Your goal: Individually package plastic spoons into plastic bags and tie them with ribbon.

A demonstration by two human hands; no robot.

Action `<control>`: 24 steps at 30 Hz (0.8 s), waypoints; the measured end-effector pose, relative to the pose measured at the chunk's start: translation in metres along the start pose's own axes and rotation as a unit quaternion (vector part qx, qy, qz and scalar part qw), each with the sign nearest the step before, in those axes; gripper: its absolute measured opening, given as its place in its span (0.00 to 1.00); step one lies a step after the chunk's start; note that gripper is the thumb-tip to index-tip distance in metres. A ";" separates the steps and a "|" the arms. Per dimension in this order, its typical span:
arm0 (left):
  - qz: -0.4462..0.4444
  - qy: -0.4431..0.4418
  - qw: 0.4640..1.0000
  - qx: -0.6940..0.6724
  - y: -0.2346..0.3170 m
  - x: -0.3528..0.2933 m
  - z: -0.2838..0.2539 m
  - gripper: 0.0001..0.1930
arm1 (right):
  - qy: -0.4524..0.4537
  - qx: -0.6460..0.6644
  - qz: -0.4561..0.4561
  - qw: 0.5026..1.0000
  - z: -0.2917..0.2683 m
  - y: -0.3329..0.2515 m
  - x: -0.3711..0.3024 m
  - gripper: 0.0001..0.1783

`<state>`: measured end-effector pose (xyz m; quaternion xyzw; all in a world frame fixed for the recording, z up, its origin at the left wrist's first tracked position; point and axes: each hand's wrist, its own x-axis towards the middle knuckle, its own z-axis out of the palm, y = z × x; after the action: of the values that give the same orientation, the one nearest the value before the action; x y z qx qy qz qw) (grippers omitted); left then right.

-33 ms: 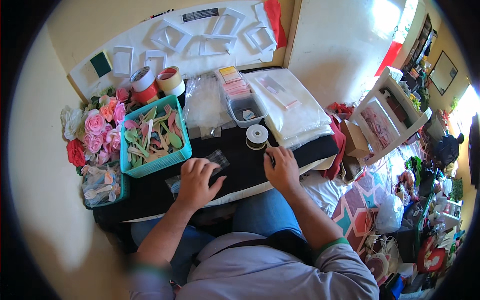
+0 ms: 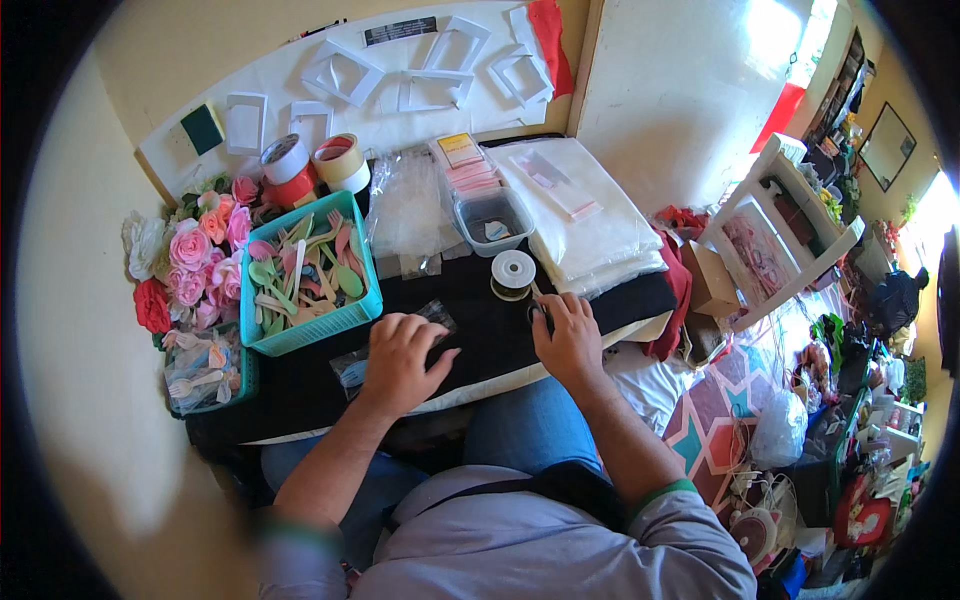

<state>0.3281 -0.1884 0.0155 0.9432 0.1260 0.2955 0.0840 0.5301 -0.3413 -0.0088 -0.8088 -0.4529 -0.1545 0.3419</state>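
My left hand (image 2: 408, 360) hovers palm down over the front of the black-covered table, its fingers spread and holding nothing. Partly beneath it lies a clear plastic packet (image 2: 437, 318), and something pale blue shows inside at its lower left end. My right hand (image 2: 567, 338) rests by the table's front edge, fingers curled on what look like small dark-handled scissors (image 2: 534, 291), mostly covered by the hand. Just beyond it stands a white spool (image 2: 513, 272) wound with dark ribbon or cord.
A turquoise basket (image 2: 310, 340) of pastel plastic cutlery stands left, beside artificial flowers (image 2: 190, 250) and a smaller basket (image 2: 250, 372). Tape rolls (image 2: 342, 163), clear bags (image 2: 408, 205), a plastic tub (image 2: 495, 220) and a stack of plastic sheets (image 2: 600, 235) fill the back.
Both hands have shifted very slightly to the right. The things on the table look unmoved.
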 end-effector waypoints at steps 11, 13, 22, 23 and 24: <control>-0.067 0.009 0.997 -0.023 0.033 0.069 0.117 0.09 | -0.215 0.070 0.162 0.960 -0.018 0.027 -0.006 0.21; -0.090 0.003 0.996 -0.020 0.032 0.073 0.123 0.09 | -0.218 0.079 0.152 0.961 -0.018 0.028 -0.006 0.22; -0.092 -0.021 0.996 0.012 0.035 0.071 0.130 0.07 | -0.229 0.088 0.124 0.962 -0.019 0.033 -0.005 0.27; -0.073 -0.037 0.995 -0.049 0.034 0.069 0.126 0.07 | -0.245 0.090 0.135 0.956 -0.020 0.034 -0.002 0.27; -0.055 -0.053 0.991 -0.109 0.033 0.066 0.122 0.08 | -0.262 0.093 0.145 0.950 -0.022 0.036 0.000 0.27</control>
<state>0.4579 -0.2109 -0.0405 0.9343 0.1401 0.2523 0.2094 0.5619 -0.3692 -0.0076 -0.8426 -0.4164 0.1565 0.3037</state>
